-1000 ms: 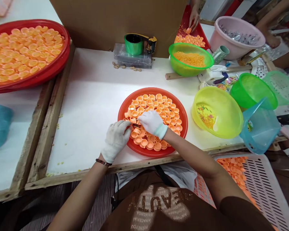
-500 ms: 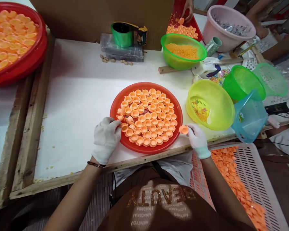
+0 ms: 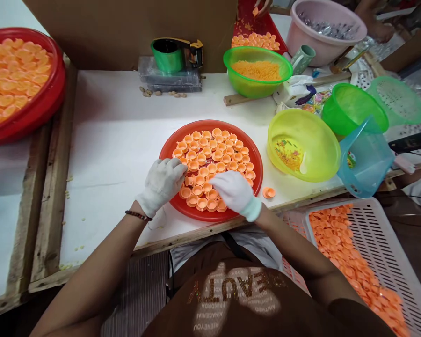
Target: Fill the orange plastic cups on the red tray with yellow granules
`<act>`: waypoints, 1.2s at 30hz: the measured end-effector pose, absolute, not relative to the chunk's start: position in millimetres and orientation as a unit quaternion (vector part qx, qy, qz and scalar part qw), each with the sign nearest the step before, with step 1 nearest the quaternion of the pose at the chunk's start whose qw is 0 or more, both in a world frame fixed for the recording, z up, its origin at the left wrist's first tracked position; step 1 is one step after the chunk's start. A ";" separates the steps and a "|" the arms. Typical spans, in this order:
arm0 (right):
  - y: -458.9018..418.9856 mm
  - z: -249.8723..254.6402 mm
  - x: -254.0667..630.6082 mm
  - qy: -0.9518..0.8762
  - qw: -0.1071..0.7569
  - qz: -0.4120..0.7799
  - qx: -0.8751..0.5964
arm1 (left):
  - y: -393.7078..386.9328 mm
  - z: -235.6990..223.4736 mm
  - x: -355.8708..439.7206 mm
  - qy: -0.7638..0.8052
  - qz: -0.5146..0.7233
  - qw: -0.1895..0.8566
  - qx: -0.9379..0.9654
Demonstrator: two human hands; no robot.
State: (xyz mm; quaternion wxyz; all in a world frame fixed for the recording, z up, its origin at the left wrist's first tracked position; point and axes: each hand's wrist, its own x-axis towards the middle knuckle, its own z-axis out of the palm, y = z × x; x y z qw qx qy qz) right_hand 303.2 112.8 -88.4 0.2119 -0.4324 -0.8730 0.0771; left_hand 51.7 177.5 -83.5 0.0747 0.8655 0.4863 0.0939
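Rows of small orange toy cups on saucers fill a round red tray on the table. At the tray's left rim, my left hand, in a white glove, has its fingers curled together beside the cups; whatever they pinch is hidden. My right hand, also gloved, reaches over the tray's lower right part with fingertips pressed together among the cups, and anything in them is out of sight. One tilted cup lies between the hands. A single orange cup and saucer rests on the table right of the tray.
To the right stand a yellow bowl, a green basin and a blue scoop. Behind are a green bowl of yellow bits and a tape dispenser. A crate of orange pieces sits below right. A co-worker's hand shows at the back.
My right hand has put the orange cup and saucer down on the table and moved left over the tray. My left hand has shifted slightly up and right.
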 end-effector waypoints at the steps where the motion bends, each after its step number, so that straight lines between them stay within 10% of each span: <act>1: 121.4 -90.9 284.7 -0.893 0.177 0.070 -0.407 | 171.7 -85.8 50.6 0.483 0.097 0.076 0.867; 6: 142.6 -104.3 252.4 -0.914 0.054 0.046 -0.399 | 137.9 -95.8 33.6 0.510 0.141 0.085 0.844; 27: 241.5 -87.0 193.4 -0.946 0.008 0.028 -0.324 | 141.5 -94.9 52.3 0.587 0.074 0.022 0.806; 36: 224.7 -69.9 283.4 -0.893 0.165 0.089 -0.409 | 124.9 -109.1 42.5 0.583 0.144 0.014 0.799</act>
